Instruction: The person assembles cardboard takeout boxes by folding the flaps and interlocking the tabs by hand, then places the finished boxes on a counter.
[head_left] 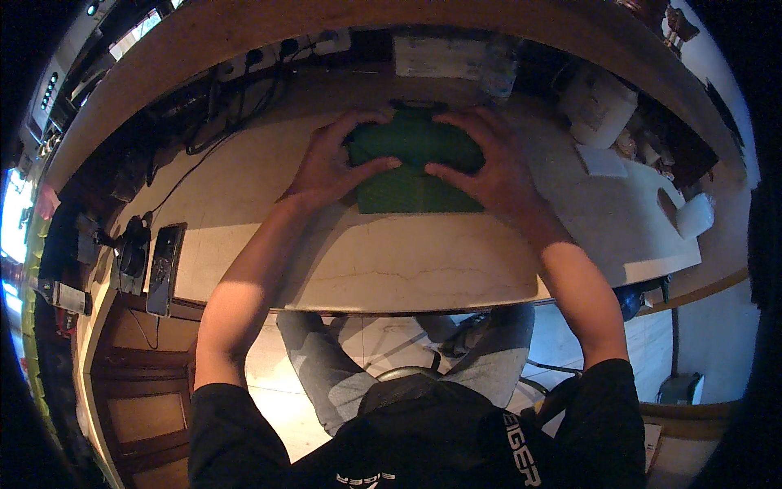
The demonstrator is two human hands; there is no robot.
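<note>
A green, cloth-like piece [419, 145] lies on the pale tabletop [391, 265], toward the back and centre. Its upper part bulges in a rounded fold, while a flat, straight-edged flap extends below toward me. Behind the fold is a small dark strip at the top. My left hand [330, 159] grips the left side, thumb in front and fingers curled over behind. On the opposite side, my right hand [482, 156] holds it the same way. The two thumb tips almost meet at the front of the fold. Fingertips behind it are partly hidden.
A wooden shelf edge [391, 18] arches over the back. Beneath it are a power strip [261, 59] with cables, a white box [436, 59] and a clear bottle [498, 75]. A white container [601, 110] stands at right. A dark phone [166, 265] lies at left.
</note>
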